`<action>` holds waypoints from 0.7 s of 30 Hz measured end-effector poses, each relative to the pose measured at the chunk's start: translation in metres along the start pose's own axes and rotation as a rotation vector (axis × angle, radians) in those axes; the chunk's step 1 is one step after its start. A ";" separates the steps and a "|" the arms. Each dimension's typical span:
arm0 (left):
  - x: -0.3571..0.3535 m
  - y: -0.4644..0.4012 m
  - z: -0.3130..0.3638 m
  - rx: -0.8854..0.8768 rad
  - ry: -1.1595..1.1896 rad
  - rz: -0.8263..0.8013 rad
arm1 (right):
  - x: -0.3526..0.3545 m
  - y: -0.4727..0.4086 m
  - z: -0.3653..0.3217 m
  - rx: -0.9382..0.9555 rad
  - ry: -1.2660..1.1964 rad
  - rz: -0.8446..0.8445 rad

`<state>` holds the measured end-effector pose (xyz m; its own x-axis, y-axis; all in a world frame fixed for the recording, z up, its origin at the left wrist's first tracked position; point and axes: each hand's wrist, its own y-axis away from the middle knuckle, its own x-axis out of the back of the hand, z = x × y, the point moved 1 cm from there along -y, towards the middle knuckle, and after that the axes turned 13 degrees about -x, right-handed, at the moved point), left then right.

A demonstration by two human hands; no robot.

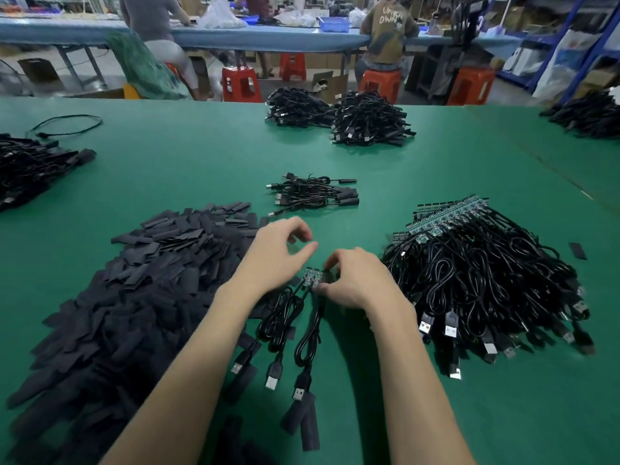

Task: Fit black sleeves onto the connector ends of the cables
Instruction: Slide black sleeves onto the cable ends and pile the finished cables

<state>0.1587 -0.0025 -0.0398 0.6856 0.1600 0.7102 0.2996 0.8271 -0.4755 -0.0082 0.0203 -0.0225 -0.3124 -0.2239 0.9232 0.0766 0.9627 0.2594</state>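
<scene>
Black coiled cables [303,333], green circuit-board ends, right hand [355,280] pinching one, left hand [278,253] loose

Beyond the green counter [201,156], two people sit on red stools [241,85] at a far blue bench [268,36]; shelving [570,45] stands far right.

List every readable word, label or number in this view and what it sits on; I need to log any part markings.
"UNKN OWN", partly creased, on the back of the shirt of a person seated at the far table.
Circuit boards on the cable pile: any markings are too small to read.
USB plugs: no legible markings.
Nothing else is readable.
</scene>
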 end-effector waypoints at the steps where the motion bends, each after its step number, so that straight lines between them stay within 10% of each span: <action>1: 0.001 0.009 0.003 0.019 0.018 -0.002 | -0.001 0.000 -0.001 -0.005 0.019 -0.017; 7: 0.009 0.020 0.005 0.120 0.059 -0.059 | -0.005 -0.003 0.000 0.073 -0.256 -0.066; 13: 0.006 0.025 0.007 0.292 0.624 -0.052 | 0.003 0.001 0.020 0.216 -0.906 -0.307; 21: 0.009 0.026 0.011 0.354 0.974 -0.033 | 0.009 0.003 0.019 0.106 -1.171 -0.339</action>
<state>0.1649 0.0263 -0.0402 0.9672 -0.2405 -0.0818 0.2240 0.9593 -0.1718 -0.0285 0.0245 -0.0188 -0.9690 -0.2465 -0.0134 -0.2345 0.9021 0.3622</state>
